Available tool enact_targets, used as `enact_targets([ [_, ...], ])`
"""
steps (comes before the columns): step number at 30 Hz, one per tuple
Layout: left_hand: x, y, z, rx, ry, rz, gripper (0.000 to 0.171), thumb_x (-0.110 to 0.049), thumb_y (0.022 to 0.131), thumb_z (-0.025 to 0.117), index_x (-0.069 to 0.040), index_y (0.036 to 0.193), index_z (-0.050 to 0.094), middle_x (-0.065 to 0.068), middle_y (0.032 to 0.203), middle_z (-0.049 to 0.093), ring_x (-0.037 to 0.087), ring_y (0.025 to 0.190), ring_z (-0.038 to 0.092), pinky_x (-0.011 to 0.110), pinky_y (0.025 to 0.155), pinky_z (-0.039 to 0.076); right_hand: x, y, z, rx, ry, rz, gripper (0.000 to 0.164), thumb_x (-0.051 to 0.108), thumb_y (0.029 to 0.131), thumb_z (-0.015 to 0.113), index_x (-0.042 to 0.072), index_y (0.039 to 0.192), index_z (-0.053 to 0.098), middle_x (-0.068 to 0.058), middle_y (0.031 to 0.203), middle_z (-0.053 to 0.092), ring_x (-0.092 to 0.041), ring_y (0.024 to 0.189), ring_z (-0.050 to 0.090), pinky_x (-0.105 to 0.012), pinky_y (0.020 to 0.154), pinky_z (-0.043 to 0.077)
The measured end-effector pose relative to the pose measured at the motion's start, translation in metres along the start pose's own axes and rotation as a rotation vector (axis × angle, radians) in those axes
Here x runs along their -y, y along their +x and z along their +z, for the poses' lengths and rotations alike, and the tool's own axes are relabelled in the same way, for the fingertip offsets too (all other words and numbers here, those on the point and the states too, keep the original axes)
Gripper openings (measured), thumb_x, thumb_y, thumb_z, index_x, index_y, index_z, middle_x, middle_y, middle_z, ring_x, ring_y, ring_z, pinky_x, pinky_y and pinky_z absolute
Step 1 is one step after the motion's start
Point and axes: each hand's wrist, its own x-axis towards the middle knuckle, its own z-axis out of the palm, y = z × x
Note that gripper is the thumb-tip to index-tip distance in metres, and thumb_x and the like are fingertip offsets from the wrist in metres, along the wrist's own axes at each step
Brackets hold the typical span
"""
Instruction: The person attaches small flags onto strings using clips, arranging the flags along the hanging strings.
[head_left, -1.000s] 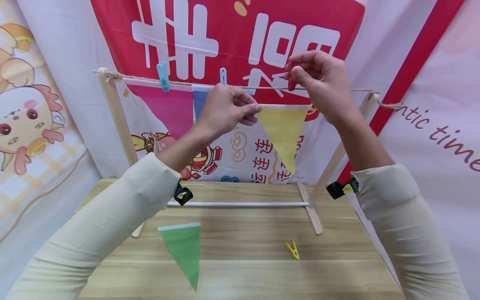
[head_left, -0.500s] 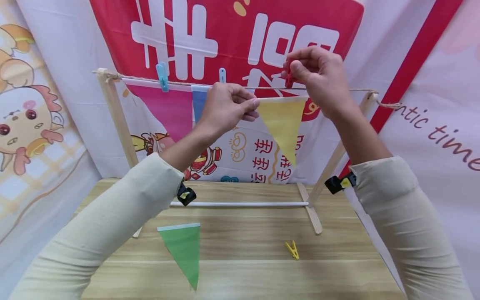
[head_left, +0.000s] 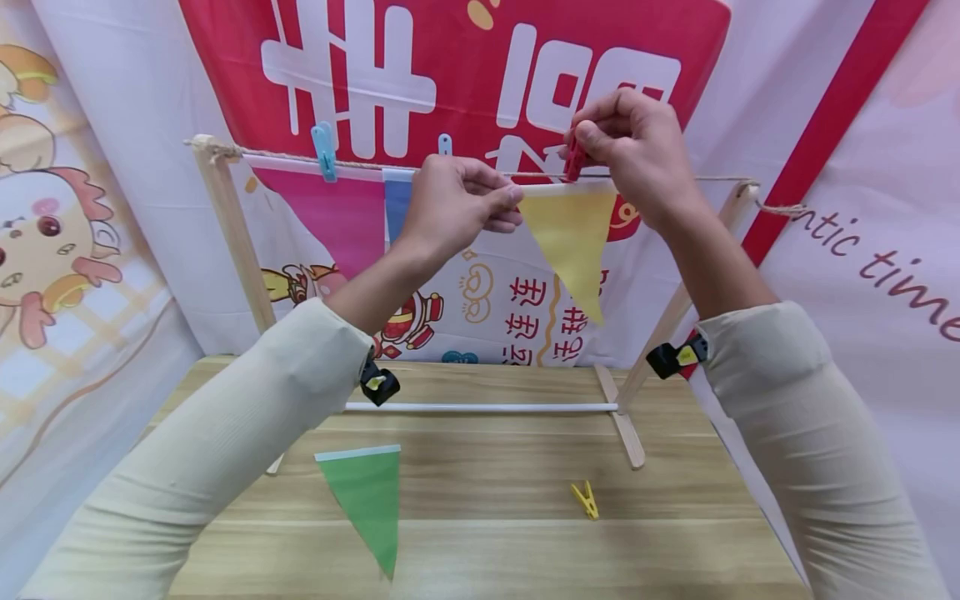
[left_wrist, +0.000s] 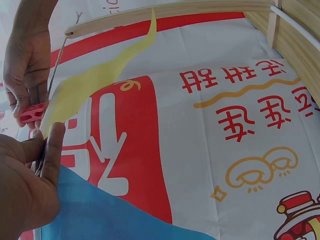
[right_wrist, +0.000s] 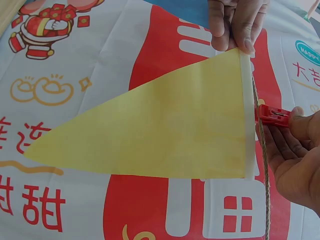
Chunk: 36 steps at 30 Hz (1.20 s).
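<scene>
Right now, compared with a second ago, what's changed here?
The yellow pennant has risen towards the rope, and the red clothespin has shifted slightly left. Nothing was let go: the left hand pinches the pennant, the right hand the clothespin. The green pennant and yellow clothespin stayed put.

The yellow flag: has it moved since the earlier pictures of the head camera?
Yes. In the head view, the yellow flag has moved upward: its top is now closer to the tied rope than before.
</scene>
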Motion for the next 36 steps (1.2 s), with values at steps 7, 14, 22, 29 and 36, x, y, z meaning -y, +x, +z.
enact_targets([
  [7,-0.0029,0.0018,0.0019,-0.010,-0.027,-0.023,0.022,-0.014,0.102,0.083,0.001,0.119,0.083,0.016,0.109,0.087,0.024,0.091,0.088,0.030,0.081,0.072,0.0006,0.0025,-0.0018,0.048,-0.013,0.009,0.021,0.028,0.111,0.071,0.013,0.124,0.076,-0.003,0.120,0.081,-0.016,0.109,0.081,-0.030,0.112,0.064],
  [14,-0.0043,0.0023,0.0035,-0.017,-0.033,-0.034,0.023,-0.014,0.103,0.083,0.001,0.120,0.083,0.015,0.110,0.087,0.025,0.092,0.088,0.030,0.081,0.072,0.0020,0.0036,-0.0024,0.062,-0.045,0.051,0.023,0.030,0.110,0.072,0.012,0.124,0.077,-0.002,0.119,0.081,-0.015,0.109,0.081,-0.032,0.112,0.064],
  [22,-0.0075,0.0037,0.0054,-0.027,-0.039,-0.036,0.023,-0.015,0.102,0.083,0.000,0.119,0.084,0.015,0.109,0.087,0.023,0.089,0.088,0.031,0.079,0.072,-0.0002,0.0055,-0.0018,0.070,-0.138,0.084,0.025,0.035,0.110,0.072,0.015,0.124,0.077,-0.003,0.123,0.081,-0.014,0.112,0.081,-0.035,0.111,0.066],
  [29,-0.0097,0.0036,0.0054,-0.031,-0.036,-0.042,0.024,-0.016,0.102,0.084,0.000,0.120,0.084,0.015,0.109,0.087,0.022,0.088,0.087,0.032,0.079,0.072,-0.0019,0.0037,-0.0022,0.071,-0.202,0.064,0.032,0.039,0.110,0.072,0.014,0.129,0.078,-0.008,0.129,0.080,-0.014,0.111,0.079,-0.035,0.109,0.066],
  [36,-0.0097,0.0032,0.0060,-0.035,-0.032,-0.035,0.025,-0.016,0.102,0.083,0.000,0.122,0.083,0.015,0.110,0.087,0.021,0.089,0.087,0.031,0.080,0.072,-0.0032,0.0013,-0.0026,0.084,-0.278,0.028,0.039,0.041,0.111,0.071,0.013,0.137,0.077,-0.009,0.134,0.080,-0.014,0.111,0.076,-0.037,0.108,0.067],
])
